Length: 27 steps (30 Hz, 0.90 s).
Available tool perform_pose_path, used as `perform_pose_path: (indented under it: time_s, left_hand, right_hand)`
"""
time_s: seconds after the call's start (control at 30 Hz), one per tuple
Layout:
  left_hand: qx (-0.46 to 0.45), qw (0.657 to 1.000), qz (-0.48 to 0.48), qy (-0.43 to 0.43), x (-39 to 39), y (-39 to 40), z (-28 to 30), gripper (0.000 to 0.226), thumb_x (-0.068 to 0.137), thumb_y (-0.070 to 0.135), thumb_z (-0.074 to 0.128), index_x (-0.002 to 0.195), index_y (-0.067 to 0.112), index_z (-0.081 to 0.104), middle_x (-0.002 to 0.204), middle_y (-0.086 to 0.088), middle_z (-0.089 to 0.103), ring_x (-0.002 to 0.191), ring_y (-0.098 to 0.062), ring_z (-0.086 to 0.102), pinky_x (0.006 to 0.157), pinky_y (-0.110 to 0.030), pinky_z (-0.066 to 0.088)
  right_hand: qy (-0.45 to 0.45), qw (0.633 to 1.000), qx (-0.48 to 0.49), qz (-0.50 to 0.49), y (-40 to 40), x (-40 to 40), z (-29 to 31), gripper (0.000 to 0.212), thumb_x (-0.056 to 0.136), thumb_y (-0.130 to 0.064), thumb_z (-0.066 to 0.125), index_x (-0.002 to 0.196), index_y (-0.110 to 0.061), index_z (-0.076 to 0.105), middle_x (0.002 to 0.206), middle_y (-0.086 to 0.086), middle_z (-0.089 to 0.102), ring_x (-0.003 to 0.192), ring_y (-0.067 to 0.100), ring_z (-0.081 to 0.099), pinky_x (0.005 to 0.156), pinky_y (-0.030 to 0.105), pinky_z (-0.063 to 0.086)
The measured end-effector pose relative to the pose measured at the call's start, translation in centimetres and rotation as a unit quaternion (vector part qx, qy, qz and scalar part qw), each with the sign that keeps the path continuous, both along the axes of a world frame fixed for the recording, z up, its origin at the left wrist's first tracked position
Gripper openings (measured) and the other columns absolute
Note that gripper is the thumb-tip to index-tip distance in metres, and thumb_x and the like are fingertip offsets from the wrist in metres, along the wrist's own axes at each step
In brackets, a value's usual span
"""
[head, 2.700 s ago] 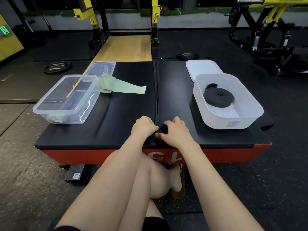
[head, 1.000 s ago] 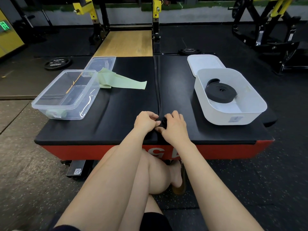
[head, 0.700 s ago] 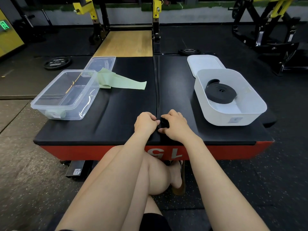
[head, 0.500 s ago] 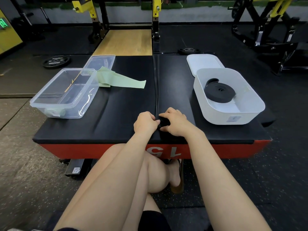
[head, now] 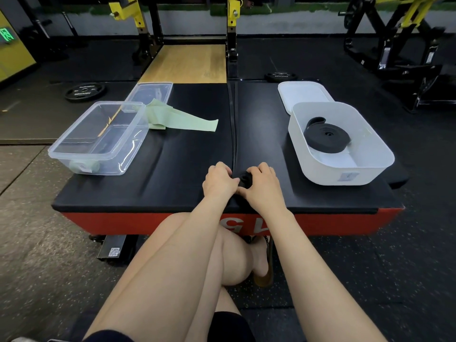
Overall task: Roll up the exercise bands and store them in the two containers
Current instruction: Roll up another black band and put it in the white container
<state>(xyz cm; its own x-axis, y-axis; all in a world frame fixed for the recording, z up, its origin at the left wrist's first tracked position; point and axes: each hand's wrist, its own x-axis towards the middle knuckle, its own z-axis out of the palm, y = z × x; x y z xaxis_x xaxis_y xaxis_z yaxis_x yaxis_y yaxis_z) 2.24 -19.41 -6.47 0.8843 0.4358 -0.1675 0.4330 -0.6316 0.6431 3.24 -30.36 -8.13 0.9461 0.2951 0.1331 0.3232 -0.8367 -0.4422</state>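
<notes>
Between our left hand [head: 218, 181] and right hand [head: 262, 185], both pinching the small black band coil [head: 244, 180], springy rubber needs firm edge pressure or it unwinds.

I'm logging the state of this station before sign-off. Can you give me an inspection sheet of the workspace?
Surface: black padded platform with a red base.
Job's things: black band partly rolled, its tail running along the centre seam; green band lying unrolled; rolled black band in the white tub; small green roll in the clear tub.
Clutter: clear lid and white lid behind the tubs.
Grippers: left hand and right hand pinch the roll.
Cables: nothing seen.
Surroundings: gym floor, weight plate, yellow rack.
</notes>
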Motion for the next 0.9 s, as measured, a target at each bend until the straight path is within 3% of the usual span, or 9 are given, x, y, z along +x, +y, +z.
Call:
perform_pose_path:
  time_s: [0.23, 0.43, 0.57, 0.9]
  left_hand:
    - [-0.101, 0.994, -0.004, -0.034, -0.1, 0.5, 0.0, 0.038, 0.085, 0.012, 0.067, 0.122, 0.013, 0.061, 0.120, -0.004, 0.063, 0.114, -0.018, 0.057, 0.099, -0.030, 0.044]
    - [-0.066, 0.996, 0.010, -0.053, -0.1, 0.1, -0.2, 0.029, 0.089, 0.020, 0.063, 0.117, 0.013, 0.063, 0.111, -0.004, 0.066, 0.107, -0.019, 0.060, 0.092, -0.030, 0.046]
    - [-0.039, 0.998, 0.009, -0.045, -0.3, -0.2, 0.0, 0.032, 0.091, 0.023, 0.060, 0.123, 0.014, 0.059, 0.118, -0.004, 0.064, 0.111, -0.020, 0.058, 0.092, -0.030, 0.044]
    - [-0.060, 0.998, 0.009, -0.032, 0.2, 0.3, 0.3, 0.028, 0.087, 0.018, 0.065, 0.115, 0.012, 0.064, 0.112, -0.006, 0.066, 0.107, -0.021, 0.060, 0.092, -0.032, 0.048]
  right_hand:
    - [0.030, 0.998, 0.022, 0.042, -0.1, 0.5, 0.0, 0.053, 0.088, -0.039, 0.063, 0.130, -0.009, 0.051, 0.120, 0.006, 0.041, 0.113, 0.022, 0.035, 0.098, 0.032, 0.037]
    - [0.061, 0.994, -0.008, 0.091, -0.6, 1.3, 0.7, 0.056, 0.088, -0.038, 0.063, 0.136, -0.014, 0.047, 0.118, 0.004, 0.040, 0.115, 0.020, 0.034, 0.097, 0.031, 0.036]
    - [0.079, 0.989, -0.017, 0.125, -1.1, 1.8, 1.1, 0.061, 0.088, -0.035, 0.064, 0.141, -0.016, 0.042, 0.117, 0.002, 0.041, 0.115, 0.018, 0.034, 0.099, 0.029, 0.034]
    - [0.094, 0.986, -0.054, 0.127, -0.9, 1.8, 1.7, 0.068, 0.088, -0.035, 0.064, 0.145, -0.015, 0.034, 0.136, 0.004, 0.040, 0.131, 0.022, 0.033, 0.105, 0.034, 0.033]
